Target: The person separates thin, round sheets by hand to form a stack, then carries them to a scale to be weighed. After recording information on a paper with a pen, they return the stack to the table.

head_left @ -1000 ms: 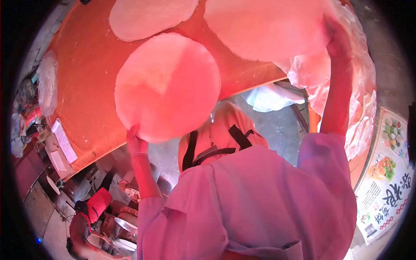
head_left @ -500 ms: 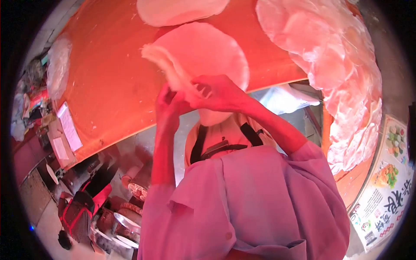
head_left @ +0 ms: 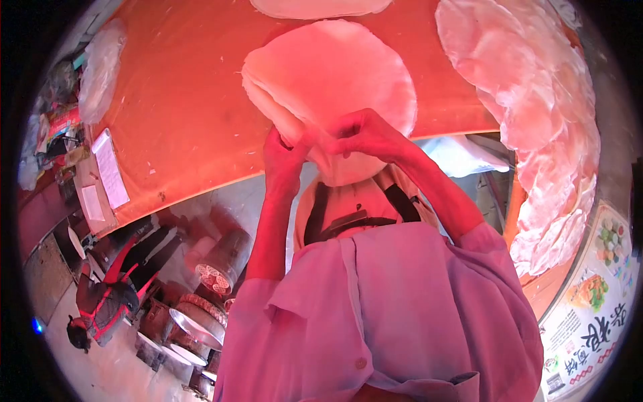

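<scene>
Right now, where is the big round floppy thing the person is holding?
In the head view, the round thin sheet sits upper middle, over the orange table, pinched at its near edge by the left hand and right hand.

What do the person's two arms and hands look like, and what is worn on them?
Both hands, left hand and right hand, are bare: no gloves, rings or watch show. The forearms are uncovered; loose pink sleeves of a buttoned shirt are pushed up near the elbows.
</scene>
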`<state>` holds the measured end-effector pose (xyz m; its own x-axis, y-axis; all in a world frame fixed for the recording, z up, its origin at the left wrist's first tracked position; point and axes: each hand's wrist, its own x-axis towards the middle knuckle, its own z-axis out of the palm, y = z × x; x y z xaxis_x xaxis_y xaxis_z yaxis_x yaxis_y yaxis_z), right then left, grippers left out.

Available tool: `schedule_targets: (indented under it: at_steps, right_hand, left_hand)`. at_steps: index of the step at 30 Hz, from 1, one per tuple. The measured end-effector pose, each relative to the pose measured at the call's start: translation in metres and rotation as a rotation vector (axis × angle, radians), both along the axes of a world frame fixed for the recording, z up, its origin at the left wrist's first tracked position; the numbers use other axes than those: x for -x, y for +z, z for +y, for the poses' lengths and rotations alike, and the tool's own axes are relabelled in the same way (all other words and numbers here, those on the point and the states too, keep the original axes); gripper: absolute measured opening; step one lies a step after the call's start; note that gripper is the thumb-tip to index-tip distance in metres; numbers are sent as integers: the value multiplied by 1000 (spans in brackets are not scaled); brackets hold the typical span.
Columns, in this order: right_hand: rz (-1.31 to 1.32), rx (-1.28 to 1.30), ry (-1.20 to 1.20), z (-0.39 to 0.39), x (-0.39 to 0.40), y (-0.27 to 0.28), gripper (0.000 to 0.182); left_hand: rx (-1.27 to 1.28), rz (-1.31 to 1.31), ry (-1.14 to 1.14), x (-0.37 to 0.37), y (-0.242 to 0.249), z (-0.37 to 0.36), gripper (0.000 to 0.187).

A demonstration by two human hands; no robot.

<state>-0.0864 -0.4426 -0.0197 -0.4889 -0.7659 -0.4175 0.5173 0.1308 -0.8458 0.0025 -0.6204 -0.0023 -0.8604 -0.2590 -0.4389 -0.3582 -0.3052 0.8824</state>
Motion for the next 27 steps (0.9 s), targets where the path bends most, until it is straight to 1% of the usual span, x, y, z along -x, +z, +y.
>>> schedule_targets:
  at_steps: [3, 6, 9, 11, 12, 14, 15, 17, 18, 19, 20, 21, 23, 24, 25, 26, 27]
  right_hand:
    - [-5, -11, 22, 4, 7, -5, 18]
    - [-99, 20, -42, 8, 4, -11, 10]
    - [391, -196, -255, 4, -4, -22, 9]
    - [524, -223, -368, -10, -14, -19, 15]
    - [591, -241, -428, -18, -19, -17, 18]
    - [931, -252, -225, -33, -29, -19, 18]
    - [1101, -267, -119, -36, -30, -22, 19]
    - [1036, -233, -239, -34, -22, -30, 21]
    - [1004, -212, -301, -29, -13, -34, 22]
    - [976, -251, -271, -17, 4, -27, 23]
    - [798, -244, -279, 2, 28, -16, 21]
    - [622, -242, -299, 21, 53, -4, 20]
    - [416, -182, -396, 56, 96, 58, 23]
    - [314, -136, -358, 96, 132, 37, 23]
    - [305, -40, -435, 114, 141, 55, 21]
    - [298, 57, -511, 124, 155, 86, 21]
    - [111, 118, -690, 131, 160, 116, 22]
  left_hand:
    - [-18, -21, 79, -2, -3, 0, 35]
    - [-64, -46, 172, -5, -4, 3, 29]
    - [-105, -70, 234, -10, -3, -1, 26]
    - [-135, -40, 299, -9, 1, 5, 27]
    - [-40, -54, 269, -11, -2, 6, 29]
    - [141, -76, 200, -16, -12, 3, 35]
    - [197, -108, 207, -16, -14, 2, 35]
    - [298, -168, 218, -22, -19, -3, 36]
    - [149, -133, 232, -26, -25, -14, 40]
    - [0, -100, 247, -32, -33, -28, 44]
    - [-147, -70, 262, -36, -37, -37, 48]
    - [-225, -39, 273, -37, -35, -39, 50]
    - [-376, 20, 302, -38, -31, -42, 53]
    - [-401, 19, 323, -43, -37, -46, 51]
    - [-405, -5, 331, -49, -48, -52, 51]
    - [-410, -27, 340, -55, -62, -59, 51]
    - [-417, -50, 346, -57, -72, -62, 51]
